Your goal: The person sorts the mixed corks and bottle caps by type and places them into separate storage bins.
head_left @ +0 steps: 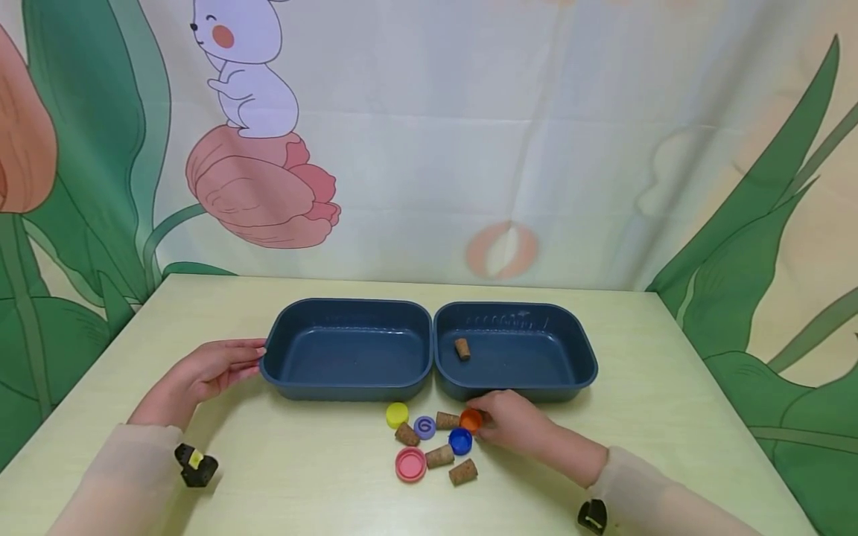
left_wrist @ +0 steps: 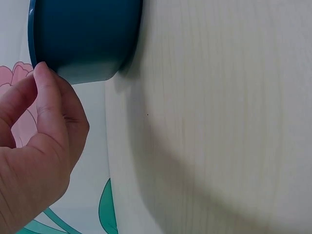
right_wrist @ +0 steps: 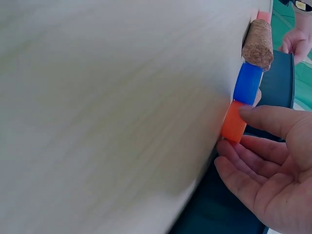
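So there are two dark blue trays on a pale wood-look counter [head_left: 302,469], side by side up toward the far edge. The left tray [head_left: 280,391] sits nearer the far left corner, with nothing inside that I can see. The right tray [head_left: 570,391] sits nearer the far right corner and has one cork [head_left: 462,349] lying in its left half.

Left hand [head_left: 224,366] has thumb and fingertips pinching the rim at the left tray's outer end, the side facing the counter's left edge.

Right hand [head_left: 512,420] is just in front of the right tray, pinching an orange cap [head_left: 471,421] between thumb and fingers. That cap is down at the counter right by a blue cap [head_left: 459,441], on the side of the bunch closest to the counter's right edge.

The bunch itself is on the near side of the trays, around where they meet: yellow cap [head_left: 397,415] closest to the left tray, a purple cap [head_left: 424,427] with a swirl on top, and a pink cap [head_left: 411,464] open side up on the near left. Four loose corks [head_left: 439,456] are mixed in, all on their sides, one of them closest to the near edge.

Backdrop [head_left: 415,164] past the far edge is a cartoon rabbit on a tulip, and each sleeve [head_left: 121,476] has a small black gadget [head_left: 196,465] at the cuff.
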Available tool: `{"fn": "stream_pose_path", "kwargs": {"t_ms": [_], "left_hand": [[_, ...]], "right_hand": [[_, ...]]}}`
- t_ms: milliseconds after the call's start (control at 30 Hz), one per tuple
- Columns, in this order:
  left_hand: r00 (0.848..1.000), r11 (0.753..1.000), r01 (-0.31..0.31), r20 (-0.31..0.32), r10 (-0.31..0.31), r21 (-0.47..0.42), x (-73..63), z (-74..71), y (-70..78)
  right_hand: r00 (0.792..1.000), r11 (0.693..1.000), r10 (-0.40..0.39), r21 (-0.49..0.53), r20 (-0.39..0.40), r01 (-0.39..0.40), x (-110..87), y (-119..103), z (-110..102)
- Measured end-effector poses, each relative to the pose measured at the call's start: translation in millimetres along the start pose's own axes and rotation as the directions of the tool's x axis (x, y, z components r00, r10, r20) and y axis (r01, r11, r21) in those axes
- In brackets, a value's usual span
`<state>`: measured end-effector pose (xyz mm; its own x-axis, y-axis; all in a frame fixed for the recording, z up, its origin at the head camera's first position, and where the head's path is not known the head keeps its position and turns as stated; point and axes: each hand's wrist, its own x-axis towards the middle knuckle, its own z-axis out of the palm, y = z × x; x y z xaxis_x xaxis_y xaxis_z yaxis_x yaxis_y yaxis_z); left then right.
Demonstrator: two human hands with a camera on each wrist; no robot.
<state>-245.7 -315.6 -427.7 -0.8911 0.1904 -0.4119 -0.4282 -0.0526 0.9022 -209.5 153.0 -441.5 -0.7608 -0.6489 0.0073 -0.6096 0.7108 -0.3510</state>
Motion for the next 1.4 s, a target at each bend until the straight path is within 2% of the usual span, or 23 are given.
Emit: {"fn": "stream_pose_path", "kwargs": {"t_ms": [367, 767, 1133, 1400], "left_hand": [[1.0, 1.0, 0.009, 0.002, -0.009, -0.008, 0.7, -0.3, -0.1], [1.0, 1.0, 0.005, 0.004, -0.005, -0.001, 0.0, 1.4, 2.5], [1.0, 1.0, 0.009, 0.013, -0.009, -0.016, 0.3, -2.0, 1.5], [1.0, 1.0, 0.016, 0.003, -0.016, -0.001, -0.7, -0.9, 2.7]], "right_hand": [[0.999, 0.999, 0.039, 0.007, -0.02, -0.039, -1.1, -3, 1], [0.986, 0.988, 0.151, 0.039, -0.07, -0.149, -18.3, -6, -11], [0.978, 0.965, 0.21, 0.161, 0.001, -0.208, -29.4, 0, -31], [0.981, 0.971, 0.192, 0.142, 0.014, -0.192, -34.2, -1, -48]]}}
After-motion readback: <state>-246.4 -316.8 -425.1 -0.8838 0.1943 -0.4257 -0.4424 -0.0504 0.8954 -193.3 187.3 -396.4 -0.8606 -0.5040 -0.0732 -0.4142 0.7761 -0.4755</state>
